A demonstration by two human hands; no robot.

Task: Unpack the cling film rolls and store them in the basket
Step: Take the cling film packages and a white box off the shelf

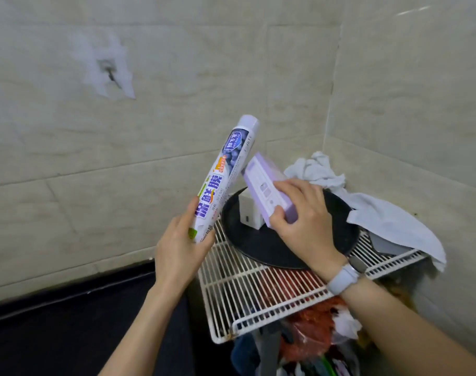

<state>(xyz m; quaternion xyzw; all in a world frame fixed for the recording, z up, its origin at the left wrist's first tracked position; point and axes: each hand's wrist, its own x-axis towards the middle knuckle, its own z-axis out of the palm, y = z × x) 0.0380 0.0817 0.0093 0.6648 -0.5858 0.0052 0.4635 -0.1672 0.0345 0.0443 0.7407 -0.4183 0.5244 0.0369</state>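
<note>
From the head camera, the left hand (177,248) grips the wrapped cling film roll (222,178) by its lower end; its long axis tilts up toward one o'clock. The right hand (303,222) clamps a lilac box (266,189) above a black pan (261,248) on the white wire rack (247,291). Storing looks barely begun: I see no basket, and the roll still wears its wrapper.

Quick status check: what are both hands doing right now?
Left hand grips the cling film roll, tilted. Right hand holds the purple box over the black pan. No basket in sight.
</note>
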